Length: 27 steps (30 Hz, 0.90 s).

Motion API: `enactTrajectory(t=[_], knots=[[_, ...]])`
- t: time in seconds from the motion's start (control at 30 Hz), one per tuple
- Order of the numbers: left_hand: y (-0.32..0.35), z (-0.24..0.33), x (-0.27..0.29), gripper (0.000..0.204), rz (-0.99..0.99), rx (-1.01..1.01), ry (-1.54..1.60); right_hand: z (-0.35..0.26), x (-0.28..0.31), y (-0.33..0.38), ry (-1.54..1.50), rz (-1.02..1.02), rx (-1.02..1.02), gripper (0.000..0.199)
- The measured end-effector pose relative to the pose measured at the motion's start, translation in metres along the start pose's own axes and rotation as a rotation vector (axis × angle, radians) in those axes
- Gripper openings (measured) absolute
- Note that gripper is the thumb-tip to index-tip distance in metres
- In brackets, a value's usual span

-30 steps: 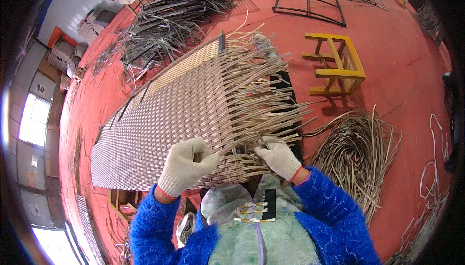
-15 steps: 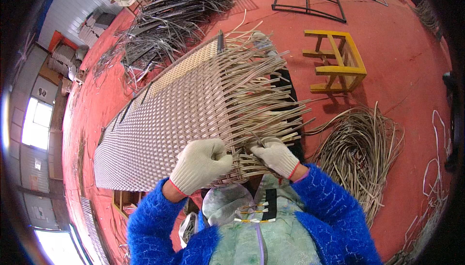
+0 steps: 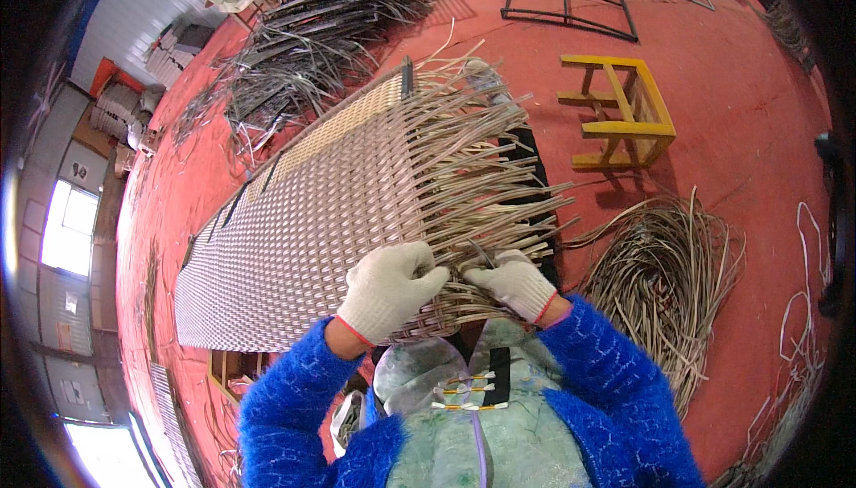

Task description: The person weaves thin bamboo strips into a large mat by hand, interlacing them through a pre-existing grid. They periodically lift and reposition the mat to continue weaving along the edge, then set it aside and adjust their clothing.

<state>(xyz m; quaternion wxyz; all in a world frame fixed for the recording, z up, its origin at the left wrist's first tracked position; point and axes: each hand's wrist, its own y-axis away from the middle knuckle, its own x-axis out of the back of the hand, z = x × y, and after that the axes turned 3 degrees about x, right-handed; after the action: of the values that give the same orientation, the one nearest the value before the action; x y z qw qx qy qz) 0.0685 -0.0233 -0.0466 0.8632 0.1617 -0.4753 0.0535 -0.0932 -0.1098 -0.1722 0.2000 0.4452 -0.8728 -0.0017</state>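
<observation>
A large brown woven wicker panel (image 3: 303,221) stretches out in front of me, with loose flat strands (image 3: 486,180) fringing its right edge. At the near end of that edge, my left hand (image 3: 390,292), in a white knitted glove, is pinched closed on a wicker strand. Close by on the right, my gloved right hand (image 3: 517,287) is closed around a small dark pointed tool (image 3: 482,254), its tip sticking out above the fingers. The fingertips of both hands nearly meet among the strands, and the glove hides most of the tool.
A coil of brown strands (image 3: 655,283) lies on the red floor (image 3: 713,140) at right. Beyond it a yellow wooden stool (image 3: 624,118) rests on its side. Black metal frames (image 3: 571,7) lie farther back. Dark strips (image 3: 312,51) are heaped at far left.
My left hand has moved right and slightly away from me, closer to the right hand. The right hand has shifted slightly right, and its tool shows more plainly.
</observation>
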Motion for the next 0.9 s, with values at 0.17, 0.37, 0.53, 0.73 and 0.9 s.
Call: enactTrajectory(t=[0.17, 0.37, 0.53, 0.73, 0.9], knots=[[-0.006, -0.006, -0.001, 0.019, 0.161, -0.189, 0.072, 0.061, 0.031, 0.033, 0.047, 0.296, -0.226, 0.017], [-0.011, -0.005, -0.019, 0.015, 0.192, -0.251, -0.243, 0.059, 0.064, 0.07, 0.006, 0.489, -0.168, 0.006], [-0.017, -0.005, -0.017, 0.014, 0.19, -0.334, -0.21, -0.011, 0.085, 0.087, 0.043, 0.897, 0.172, 0.012], [-0.005, -0.025, 0.006, 0.015, -0.012, -0.059, 0.645, -0.049, 0.041, 0.054, 0.175, 0.545, 0.696, 0.019], [0.014, -0.031, 0.023, 0.019, 0.106, -0.14, 1.118, -0.054, 0.008, 0.031, 0.343, 0.419, 0.441, 0.023]])
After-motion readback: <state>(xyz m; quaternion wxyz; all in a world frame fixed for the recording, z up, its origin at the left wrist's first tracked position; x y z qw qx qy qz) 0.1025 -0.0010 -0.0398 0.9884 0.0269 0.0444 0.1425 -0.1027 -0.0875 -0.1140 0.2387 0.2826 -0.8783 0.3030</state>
